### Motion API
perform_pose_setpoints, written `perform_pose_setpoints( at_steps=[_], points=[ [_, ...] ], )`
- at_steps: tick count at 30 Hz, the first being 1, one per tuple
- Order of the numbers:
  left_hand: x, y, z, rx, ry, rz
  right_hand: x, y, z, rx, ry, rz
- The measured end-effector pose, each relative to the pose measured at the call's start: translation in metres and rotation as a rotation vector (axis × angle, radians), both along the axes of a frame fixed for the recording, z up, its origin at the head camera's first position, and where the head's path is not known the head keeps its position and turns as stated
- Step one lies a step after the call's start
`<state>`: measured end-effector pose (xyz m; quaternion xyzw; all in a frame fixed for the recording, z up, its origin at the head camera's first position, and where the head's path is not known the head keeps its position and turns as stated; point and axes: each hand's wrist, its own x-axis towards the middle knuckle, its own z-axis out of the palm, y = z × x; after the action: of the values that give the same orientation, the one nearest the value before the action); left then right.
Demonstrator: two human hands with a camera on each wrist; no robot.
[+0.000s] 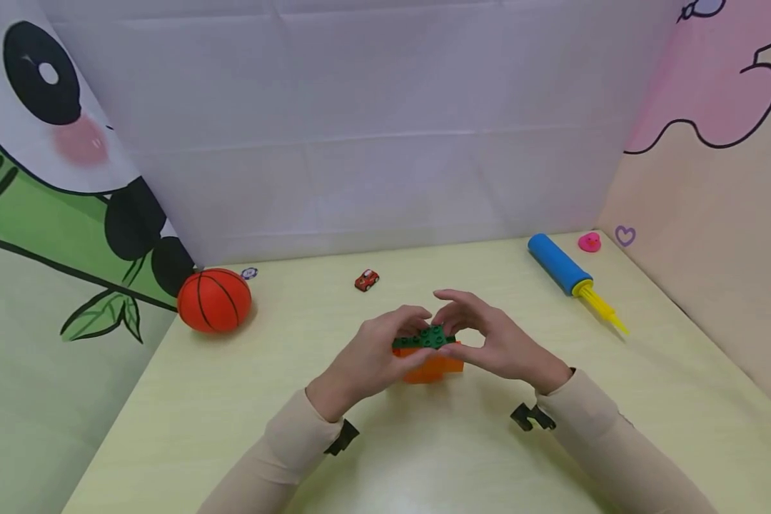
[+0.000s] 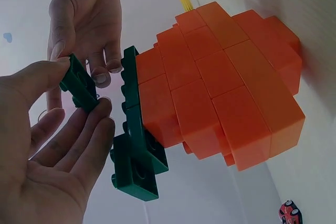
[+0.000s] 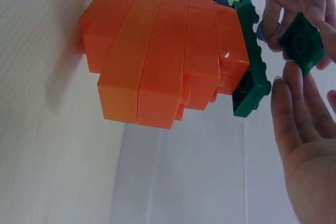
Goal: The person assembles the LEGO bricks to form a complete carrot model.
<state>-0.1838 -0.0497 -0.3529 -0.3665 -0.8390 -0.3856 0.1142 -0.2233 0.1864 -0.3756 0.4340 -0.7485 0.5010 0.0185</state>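
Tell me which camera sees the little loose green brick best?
The left wrist view: the small green brick shows clearly, pinched by the left hand beside the orange block model. The right wrist view shows its flat underside. In the head view the hands hide it.

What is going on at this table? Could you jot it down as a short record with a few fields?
Left hand: pinches a small green brick between thumb and fingers
Right hand: fingertips beside that brick, grip unclear
Model: orange block build with green bricks on top, standing on the yellow table
Left of the hands: orange ball
Behind the hands: red toy car
Right side: blue and yellow pump, pink duck
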Motion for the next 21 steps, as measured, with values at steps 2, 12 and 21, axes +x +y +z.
perform_pose_setpoints(
  at_steps=[2,12,21],
  points=[
    [-0.001,0.000,0.000,-0.002,-0.001,-0.006,-0.001,0.001,0.000,0.015,0.002,-0.011],
    [-0.008,0.004,0.005,-0.071,0.039,0.053,-0.013,0.011,-0.005,0.193,-0.041,-0.113],
    [-0.019,0.023,0.010,-0.215,-0.041,0.102,-0.023,0.007,-0.021,0.298,-0.145,-0.084]
  ],
)
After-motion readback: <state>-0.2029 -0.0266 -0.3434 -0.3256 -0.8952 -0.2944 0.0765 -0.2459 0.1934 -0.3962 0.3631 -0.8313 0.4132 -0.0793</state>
